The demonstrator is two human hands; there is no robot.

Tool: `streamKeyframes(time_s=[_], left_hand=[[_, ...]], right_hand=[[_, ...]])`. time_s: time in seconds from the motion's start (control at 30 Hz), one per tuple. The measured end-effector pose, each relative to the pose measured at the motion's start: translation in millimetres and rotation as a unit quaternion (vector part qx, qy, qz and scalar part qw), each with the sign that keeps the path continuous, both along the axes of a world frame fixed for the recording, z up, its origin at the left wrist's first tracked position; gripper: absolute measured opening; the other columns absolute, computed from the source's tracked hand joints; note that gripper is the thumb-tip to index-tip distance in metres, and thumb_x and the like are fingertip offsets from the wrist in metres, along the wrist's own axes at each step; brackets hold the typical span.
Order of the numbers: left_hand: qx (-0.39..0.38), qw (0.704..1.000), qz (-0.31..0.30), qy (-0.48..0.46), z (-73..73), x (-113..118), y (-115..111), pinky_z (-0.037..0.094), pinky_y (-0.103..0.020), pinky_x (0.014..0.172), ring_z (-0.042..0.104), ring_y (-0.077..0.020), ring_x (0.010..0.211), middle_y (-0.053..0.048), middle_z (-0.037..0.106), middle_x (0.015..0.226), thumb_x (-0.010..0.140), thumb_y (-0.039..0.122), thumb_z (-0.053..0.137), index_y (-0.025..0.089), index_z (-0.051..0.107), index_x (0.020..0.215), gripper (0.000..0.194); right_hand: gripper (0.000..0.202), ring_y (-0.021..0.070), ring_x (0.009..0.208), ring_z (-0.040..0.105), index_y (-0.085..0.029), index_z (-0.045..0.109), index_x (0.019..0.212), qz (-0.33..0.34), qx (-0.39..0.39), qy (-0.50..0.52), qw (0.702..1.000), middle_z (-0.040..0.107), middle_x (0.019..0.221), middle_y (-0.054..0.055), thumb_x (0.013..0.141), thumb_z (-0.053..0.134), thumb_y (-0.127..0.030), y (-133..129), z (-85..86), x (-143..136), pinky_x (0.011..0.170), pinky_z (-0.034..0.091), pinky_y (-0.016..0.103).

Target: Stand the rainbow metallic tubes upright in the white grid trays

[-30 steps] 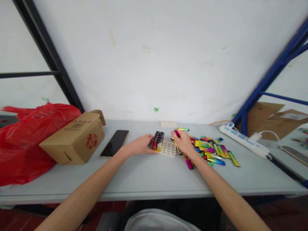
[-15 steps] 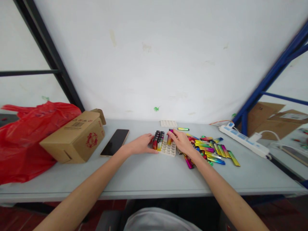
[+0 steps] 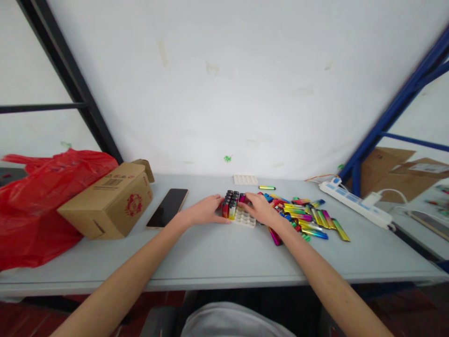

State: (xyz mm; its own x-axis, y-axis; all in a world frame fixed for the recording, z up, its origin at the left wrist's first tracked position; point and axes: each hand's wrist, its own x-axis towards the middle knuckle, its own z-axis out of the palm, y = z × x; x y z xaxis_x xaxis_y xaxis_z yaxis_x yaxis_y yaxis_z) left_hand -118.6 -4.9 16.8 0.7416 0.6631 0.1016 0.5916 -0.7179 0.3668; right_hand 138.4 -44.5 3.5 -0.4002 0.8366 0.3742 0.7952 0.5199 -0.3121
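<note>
A white tray with rows of holes [image 3: 247,219] lies on the table, its left part filled with several upright lighters [image 3: 230,204] with black tops. My left hand [image 3: 206,210] curves round the tray's left end, thumb along the near side and fingers behind, bracing it and the standing lighters. In my right hand [image 3: 261,208] a purple lighter [image 3: 242,198] is pinched upright at the back of the tray, beside the filled rows. Its lower end is hidden by the fingers. Right of the tray, partly behind my right forearm, lies a loose pile of shiny multicoloured lighters [image 3: 298,215].
A second white tray [image 3: 245,179] and one green-yellow lighter [image 3: 267,187] lie near the wall. Leftward are a black phone [image 3: 167,208], a cardboard box [image 3: 108,201] and a red plastic bag [image 3: 45,206]. A white power strip [image 3: 356,206] with cables lies at the right.
My right hand has moved slightly left and lowered the lighter against the standing rows at the back of the tray. My left hand stays in place.
</note>
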Motion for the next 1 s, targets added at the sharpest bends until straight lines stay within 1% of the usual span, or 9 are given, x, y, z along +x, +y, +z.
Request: streamKeyframes(time_s=[0.13,0.23,0.33,0.47,0.6,0.7,0.87,0.93,1.0], left_hand=[[0.002,1.0,-0.005,0.013,1.4,0,0,0.052,-0.039,0.087,0.065,-0.0302,0.094,-0.01,0.066,0.102,0.079,0.071,0.073,0.016,0.066,0.107,0.061],[0.006,1.0,-0.001,0.015,2.2,1,-1,0.052,-0.038,0.086,0.066,-0.03,0.093,-0.01,0.067,0.103,0.078,0.072,0.073,0.017,0.066,0.109,0.063],[0.006,1.0,0.008,0.021,2.1,0,-1,0.052,-0.038,0.088,0.066,-0.0307,0.095,-0.011,0.067,0.105,0.077,0.074,0.073,0.016,0.067,0.11,0.067],[0.007,1.0,0.005,0.024,0.6,0,0,0.051,-0.038,0.09,0.066,-0.0314,0.099,-0.012,0.067,0.109,0.077,0.075,0.072,0.016,0.067,0.11,0.068],[0.006,1.0,0.006,0.017,0.6,-1,1,0.052,-0.039,0.088,0.066,-0.0312,0.096,-0.011,0.067,0.105,0.076,0.077,0.072,0.017,0.067,0.106,0.067],[0.005,1.0,0.004,0.015,1.5,-1,0,0.052,-0.039,0.087,0.065,-0.0309,0.095,-0.011,0.067,0.104,0.077,0.076,0.072,0.017,0.067,0.106,0.065],[0.006,1.0,0.002,0.013,0.3,-1,1,0.052,-0.039,0.087,0.065,-0.0301,0.092,-0.01,0.066,0.102,0.077,0.076,0.072,0.017,0.067,0.104,0.065],[0.007,1.0,-0.001,0.02,-0.5,-1,2,0.052,-0.04,0.088,0.065,-0.0311,0.095,-0.012,0.066,0.104,0.078,0.076,0.072,0.016,0.067,0.107,0.067],[0.008,1.0,-0.003,0.026,-0.7,-2,2,0.052,-0.04,0.09,0.065,-0.032,0.098,-0.013,0.066,0.107,0.079,0.075,0.071,0.016,0.066,0.11,0.067]], right_hand=[[0.033,0.0239,0.106,0.07,-0.02,0.066,0.122,-0.009,0.017,0.053,0.998,0.076,0.114,0.01,0.111,0.043,-0.042,1,5.5,18,0.096,0.051,0.036],[0.04,0.0262,0.114,0.069,-0.02,0.07,0.121,-0.068,0.064,0.049,0.994,0.075,0.119,0.013,0.112,0.033,-0.034,15,2.4,48,0.106,0.05,0.042],[0.042,0.0294,0.124,0.066,-0.015,0.069,0.129,-0.138,0.076,0.01,0.987,0.072,0.13,0.019,0.106,0.036,-0.024,33,-7.0,83,0.114,0.047,0.047],[0.046,0.0324,0.135,0.061,-0.007,0.065,0.14,-0.173,0.018,-0.047,0.984,0.065,0.144,0.023,0.101,0.045,-0.021,50,-15.6,116,0.119,0.044,0.05],[0.045,0.0312,0.132,0.064,-0.009,0.066,0.14,-0.17,-0.028,-0.059,0.983,0.067,0.142,0.022,0.099,0.051,-0.018,56,-15.3,122,0.117,0.046,0.048],[0.044,0.0286,0.123,0.069,-0.011,0.067,0.138,-0.186,-0.038,-0.05,0.98,0.074,0.13,0.019,0.095,0.057,-0.014,58,-13.0,120,0.112,0.048,0.044],[0.025,0.0298,0.102,0.075,-0.013,0.078,0.113,-0.225,-0.068,-0.035,0.971,0.08,0.108,0.017,0.092,0.067,-0.016,55,-10.2,122,0.097,0.054,0.041],[0.019,0.0307,0.102,0.073,-0.013,0.079,0.105,-0.229,-0.052,-0.03,0.972,0.079,0.107,0.017,0.091,0.066,-0.016,53,-9.7,122,0.097,0.053,0.042],[0.019,0.0307,0.107,0.07,-0.013,0.077,0.104,-0.233,-0.008,-0.015,0.972,0.077,0.108,0.018,0.092,0.062,-0.015,50,-8.6,120,0.101,0.051,0.043]])
